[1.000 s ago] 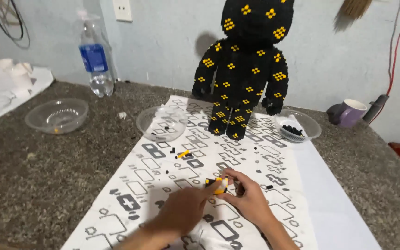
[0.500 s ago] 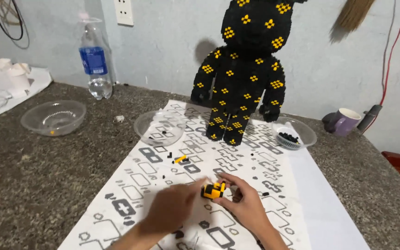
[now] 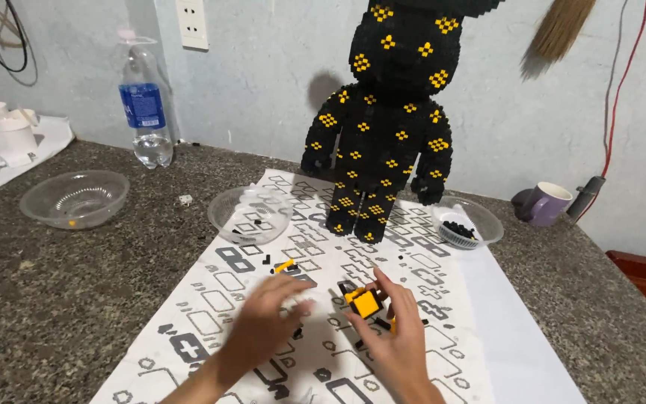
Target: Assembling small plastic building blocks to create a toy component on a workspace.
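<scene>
small yellow-and-black brick block (image 3: pixel 363 301) — tilted, held above printed sheet (image 3: pixel 211 322)

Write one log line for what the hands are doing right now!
right hand: holds yellow-black brick piece | left hand: open, blurred, beside it | under: patterned paper sheet

The right hand (image 3: pixel 396 337) holds a small yellow and black brick piece (image 3: pixel 363 300) in its fingers (image 3: pixel 383 288) above the printed sheet (image 3: pixel 211 314). The left hand (image 3: pixel 267 322) hovers just beside it, blurred.

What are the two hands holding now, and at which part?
The right hand grips a small yellow and black brick piece by its lower right side with the fingertips. The left hand is blurred, apparently empty.
</scene>
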